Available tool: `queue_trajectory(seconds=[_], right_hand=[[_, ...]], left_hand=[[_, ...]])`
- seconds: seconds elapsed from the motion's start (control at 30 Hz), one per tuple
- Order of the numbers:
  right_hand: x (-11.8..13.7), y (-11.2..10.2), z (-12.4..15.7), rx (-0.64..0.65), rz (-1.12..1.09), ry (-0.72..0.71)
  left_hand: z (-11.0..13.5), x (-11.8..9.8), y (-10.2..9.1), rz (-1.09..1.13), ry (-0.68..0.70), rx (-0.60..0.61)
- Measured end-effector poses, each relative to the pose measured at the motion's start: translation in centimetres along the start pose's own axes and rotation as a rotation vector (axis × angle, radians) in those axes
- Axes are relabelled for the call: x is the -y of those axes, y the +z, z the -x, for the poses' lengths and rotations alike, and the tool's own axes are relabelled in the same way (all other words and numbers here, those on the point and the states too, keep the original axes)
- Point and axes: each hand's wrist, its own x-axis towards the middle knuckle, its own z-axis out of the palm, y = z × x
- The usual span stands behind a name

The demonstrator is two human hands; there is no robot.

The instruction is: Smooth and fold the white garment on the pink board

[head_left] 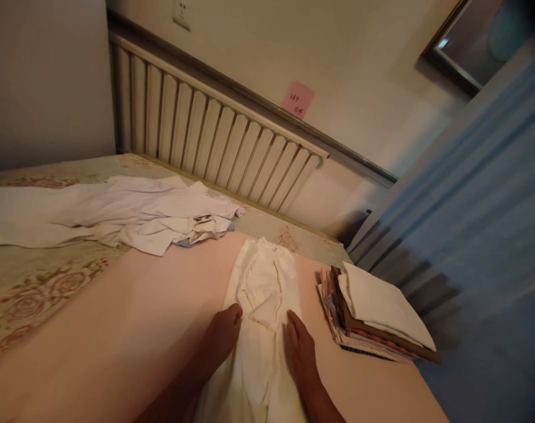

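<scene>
A long cream-white garment (pixel 267 364) lies lengthwise in front of me, creased down its middle, with its narrow far end on the pink cloth. Its exact kind is hard to make out. At its left edge, my left hand (pixel 226 329) is closed with the fingers curled in against the fabric and the thumb on top. Along the opposite edge rests my right hand (pixel 301 349), fingers stretched forward and touching the cloth. The garment's near end runs out of view at the bottom.
Rumpled white clothes (pixel 153 211) lie to the left on a flowered cover (pixel 60 294). A stack of folded clothes (pixel 386 305) stands at right on the pink cloth (pixel 161 317). Behind are a radiator (pixel 214 141) and a blue curtain (pixel 479 252) on the right.
</scene>
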Motion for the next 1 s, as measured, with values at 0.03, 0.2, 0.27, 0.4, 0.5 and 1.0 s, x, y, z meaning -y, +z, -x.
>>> queue_trajectory(seconds=[0.03,0.2,0.27,0.4,0.5,1.0], right_hand=[[0.4,-0.4,-0.5,-0.029,-0.048,0.033],[4.2,-0.5,-3.9,-0.027,-0.13,0.014],[6.0,0.6,-5.2,0.035,-0.097,-0.042],[8.8,3.6,-6.7,0.128,0.093,-0.202],[9.9,5.7,-7.2,0.138,0.258,-0.287],[7.8,5.4,-7.7,0.004,0.281,-0.113]], left_hand=[[0.0,0.0,0.0,0.001,-0.001,0.005],[0.1,0.1,0.1,0.005,0.02,-0.003],[0.2,0.1,0.1,0.004,0.03,-0.011],[0.4,0.1,0.0,0.024,0.071,-0.022],[0.6,0.0,-0.2,0.026,0.093,-0.027],[0.9,-0.4,-0.5,0.015,0.113,0.005]])
